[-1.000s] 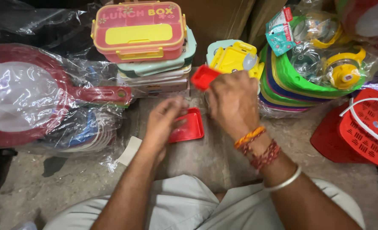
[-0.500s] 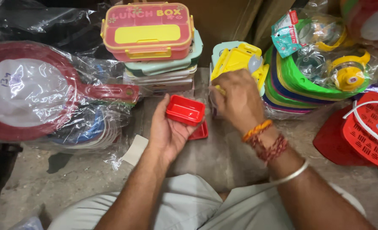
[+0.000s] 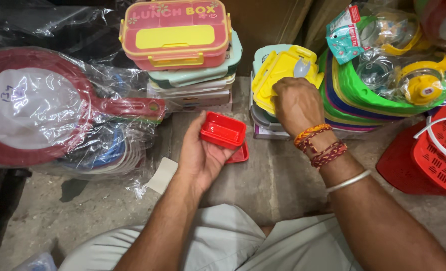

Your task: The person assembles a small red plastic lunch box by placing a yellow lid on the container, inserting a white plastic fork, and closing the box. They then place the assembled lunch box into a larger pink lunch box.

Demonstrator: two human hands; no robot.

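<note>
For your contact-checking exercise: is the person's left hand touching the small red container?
Touching. The head view shows the left hand cupped under the small red container, fingers and thumb wrapped against its sides.

Rough grey concrete floor [image 3: 278, 175] meets a brown board wall [image 3: 268, 25], dimly lit.

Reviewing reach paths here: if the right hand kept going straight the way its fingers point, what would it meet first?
The right hand already touches the yellow lunch box it points at; going on, it would probably press into that lid, though depth is unclear.
</note>
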